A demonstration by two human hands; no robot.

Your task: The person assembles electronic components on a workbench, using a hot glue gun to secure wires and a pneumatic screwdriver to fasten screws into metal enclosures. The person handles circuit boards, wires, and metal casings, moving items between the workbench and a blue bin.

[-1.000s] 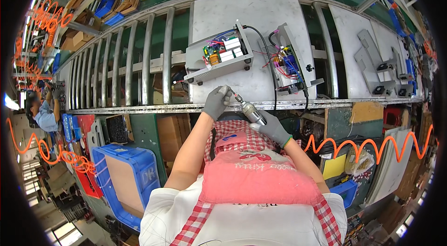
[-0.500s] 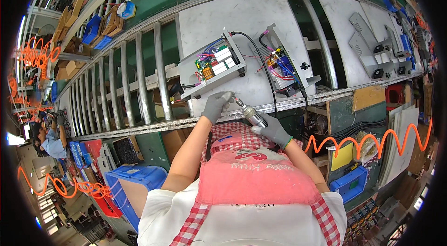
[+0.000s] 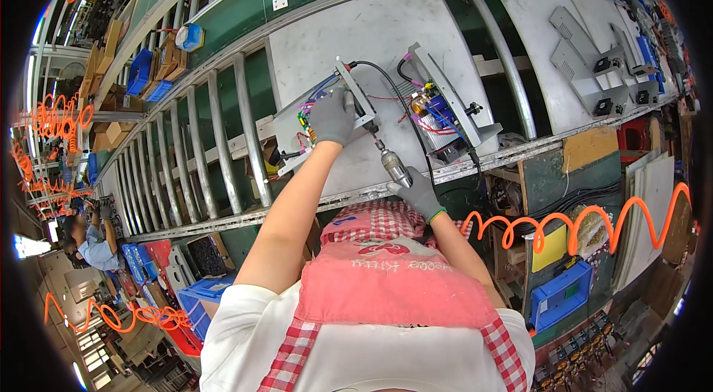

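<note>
My left hand (image 3: 332, 116), in a grey glove, reaches over an open grey metal housing (image 3: 362, 100) and grips it, covering most of the circuit parts inside. Its fingertips are partly hidden against the housing's side panel. A silver air screwdriver (image 3: 394, 167) is in my gloved right hand (image 3: 420, 196), fingers wrapped round its rear end. Its bit points up and left, close to the housing's near right corner; whether it touches a screw there is too small to tell. To the right stands a second open unit (image 3: 440, 111) with coloured wires, a black cable running between the two.
Both units sit on a pale board (image 3: 386, 28) on a roller conveyor (image 3: 194, 147). Grey metal panels (image 3: 587, 65) lie on another board to the right. An orange coiled hose (image 3: 579, 225) stretches at right above a blue bin (image 3: 562, 293). Another person (image 3: 96, 243) is far left.
My left hand has moved forward from the conveyor's near edge onto the housing. The screwdriver has come slightly left and forward, its bit now near the housing's corner.
</note>
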